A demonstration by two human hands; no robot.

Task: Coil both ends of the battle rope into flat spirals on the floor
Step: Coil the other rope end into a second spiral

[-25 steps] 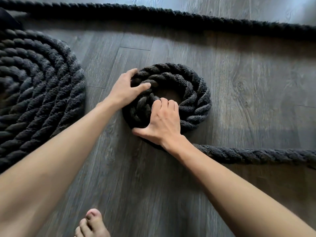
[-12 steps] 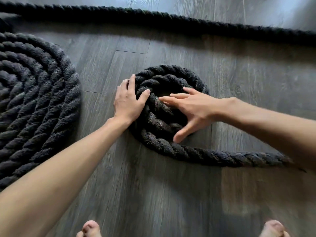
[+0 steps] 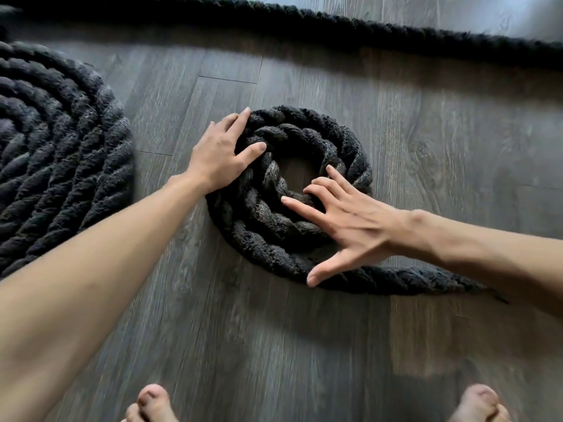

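Observation:
A thick black battle rope lies on the grey wood floor. Its small spiral (image 3: 338,141) in the middle has about two turns around an open centre. My left hand (image 3: 221,155) presses flat on the spiral's left rim, fingers over the outer turn and thumb on the inner one. My right hand (image 3: 347,220) rests spread on the lower right turns, thumb touching the tail (image 3: 405,280) that runs off to the right. Neither hand grips the rope. A large flat spiral (image 3: 54,159) lies at the left.
A straight stretch of the same rope (image 3: 350,28) runs across the far side of the floor. My bare toes (image 3: 152,403) show at the bottom edge, left and right. Bare floor planks (image 3: 457,141) lie between the rope parts.
My right hand moved from the spiral's near side round to its right and now lies spread over the turns. The tail wrapped further around. My left hand slid slightly along the left rim.

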